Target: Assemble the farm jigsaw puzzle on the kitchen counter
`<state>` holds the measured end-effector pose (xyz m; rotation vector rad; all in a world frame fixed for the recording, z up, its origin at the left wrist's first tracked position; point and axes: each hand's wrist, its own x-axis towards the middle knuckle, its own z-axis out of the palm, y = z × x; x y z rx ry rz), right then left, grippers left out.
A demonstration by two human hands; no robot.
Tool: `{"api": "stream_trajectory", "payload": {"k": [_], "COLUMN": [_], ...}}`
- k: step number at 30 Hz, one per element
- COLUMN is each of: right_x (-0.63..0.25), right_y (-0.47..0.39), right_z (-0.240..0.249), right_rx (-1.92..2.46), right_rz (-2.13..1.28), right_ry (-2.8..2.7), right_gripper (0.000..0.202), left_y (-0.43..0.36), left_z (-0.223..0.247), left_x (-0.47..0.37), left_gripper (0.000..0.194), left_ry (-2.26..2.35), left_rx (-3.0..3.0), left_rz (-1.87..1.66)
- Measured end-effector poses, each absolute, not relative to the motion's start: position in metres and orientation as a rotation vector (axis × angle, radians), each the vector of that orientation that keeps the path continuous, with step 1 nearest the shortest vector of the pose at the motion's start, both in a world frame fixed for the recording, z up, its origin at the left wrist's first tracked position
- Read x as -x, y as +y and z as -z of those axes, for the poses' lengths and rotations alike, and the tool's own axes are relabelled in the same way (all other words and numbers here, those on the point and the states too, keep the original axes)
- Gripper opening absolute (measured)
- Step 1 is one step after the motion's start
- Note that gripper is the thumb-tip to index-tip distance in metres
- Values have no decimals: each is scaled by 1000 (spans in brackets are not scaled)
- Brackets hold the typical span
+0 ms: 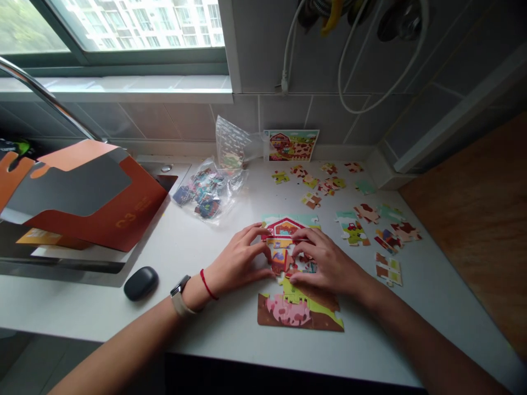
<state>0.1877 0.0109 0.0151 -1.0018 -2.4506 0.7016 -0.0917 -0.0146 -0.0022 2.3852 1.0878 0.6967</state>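
Note:
A partly joined farm puzzle (290, 310) lies on the white counter, with pink pigs at its near edge and a red barn at the far side. My left hand (242, 258) rests at its left edge, thumb and fingers curved around a piece with a purple and red picture (280, 260). From the right, my right hand (323, 260) reaches over the puzzle's middle, its fingers curved and spread on the pieces. Both sets of fingertips touch the puzzle, and the hands hide part of it.
Loose pieces (353, 227) lie right of and behind the puzzle. A picture card (293, 145) leans on the wall. Left are a bag of pieces (209, 189), a black mouse-like object (141, 283) and an orange box (135, 203) over the sink.

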Motion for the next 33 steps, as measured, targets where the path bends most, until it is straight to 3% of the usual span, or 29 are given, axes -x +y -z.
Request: {"api": "stream_trajectory", "payload": {"k": [12,21,26,33], "right_x": [-197,-197,-199,-199], "right_y": [14,13,13,15], "right_z": [-16,-13,-16,-22], "right_rx": [1037,1047,1032,1043], "right_rz": [-719,-708,-662,-623], "right_ry": [-2455,-2426,-2459,-2527], "right_gripper": [40,33,43,36], "left_y": [-16,-15,-15,-17], "left_z": [10,5,7,9], "left_x": [70,71,69,67], "left_gripper": [25,18,17,17], "left_ry": [1116,1132,1143,1173], "left_rx": [-2369,-2347,-2375,-2407], "left_rz": [-815,-777,-800,-788]}}
